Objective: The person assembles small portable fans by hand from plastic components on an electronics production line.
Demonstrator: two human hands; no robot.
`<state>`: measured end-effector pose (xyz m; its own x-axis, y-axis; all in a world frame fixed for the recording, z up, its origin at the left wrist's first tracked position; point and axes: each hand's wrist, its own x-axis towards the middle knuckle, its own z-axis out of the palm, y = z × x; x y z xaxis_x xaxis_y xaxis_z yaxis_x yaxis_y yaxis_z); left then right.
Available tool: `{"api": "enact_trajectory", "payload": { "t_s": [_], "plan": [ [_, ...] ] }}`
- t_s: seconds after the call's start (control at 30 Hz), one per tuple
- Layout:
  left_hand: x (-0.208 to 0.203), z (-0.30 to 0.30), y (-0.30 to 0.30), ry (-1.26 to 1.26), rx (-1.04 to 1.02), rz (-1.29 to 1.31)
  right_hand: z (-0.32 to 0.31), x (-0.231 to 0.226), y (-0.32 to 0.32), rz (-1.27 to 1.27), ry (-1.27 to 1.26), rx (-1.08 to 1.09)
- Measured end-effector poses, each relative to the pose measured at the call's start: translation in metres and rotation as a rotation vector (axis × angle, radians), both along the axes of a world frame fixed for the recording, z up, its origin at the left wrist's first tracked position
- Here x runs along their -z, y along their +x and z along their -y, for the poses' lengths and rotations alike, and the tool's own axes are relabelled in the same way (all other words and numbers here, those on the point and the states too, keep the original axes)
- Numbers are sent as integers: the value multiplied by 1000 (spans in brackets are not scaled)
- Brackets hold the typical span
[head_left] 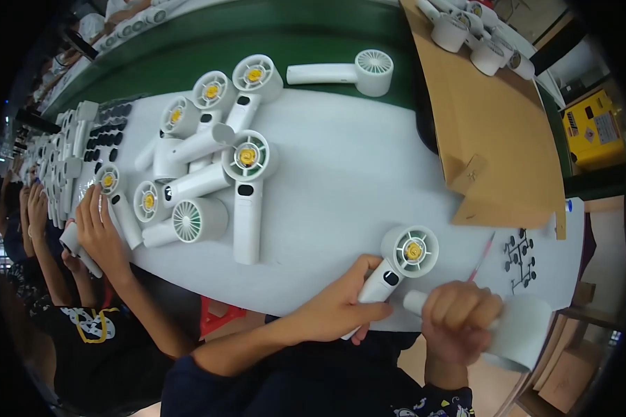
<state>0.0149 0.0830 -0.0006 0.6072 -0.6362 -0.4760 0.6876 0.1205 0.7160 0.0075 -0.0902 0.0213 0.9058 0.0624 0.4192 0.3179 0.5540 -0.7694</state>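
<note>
My left hand is wrapped around the handle of a white handheld fan, whose round head with a yellow hub faces up. In my right hand, closed in a fist, is a second white handheld fan. Its round head sticks out on the right and its handle end shows on the left. The two fans are apart, close to the table's front edge. Left of my hands, several more white fans lie heaped on the white table.
A cardboard sheet with a bent flap lies at the right. Beside it are small black parts on a sprue and a thin pink stick. One fan rests on the green belt. A co-worker's hand is at the left.
</note>
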Motion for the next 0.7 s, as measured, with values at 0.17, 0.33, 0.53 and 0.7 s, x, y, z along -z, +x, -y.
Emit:
{"api": "enact_trajectory", "payload": {
  "t_s": [0.17, 0.33, 0.53, 0.7],
  "plan": [
    [4, -1, 0, 2, 28, -6, -11, -7, -2, 78, 77, 140],
    [-4, 0, -1, 75, 91, 55, -8, 5, 0, 150, -257, -42],
    [2, 1, 1, 48, 63, 40, -22, 6, 1, 54, -236, 172],
    [-4, -2, 2, -29, 8, -42, 8, -10, -7, 81, -52, 151]
  ]
}}
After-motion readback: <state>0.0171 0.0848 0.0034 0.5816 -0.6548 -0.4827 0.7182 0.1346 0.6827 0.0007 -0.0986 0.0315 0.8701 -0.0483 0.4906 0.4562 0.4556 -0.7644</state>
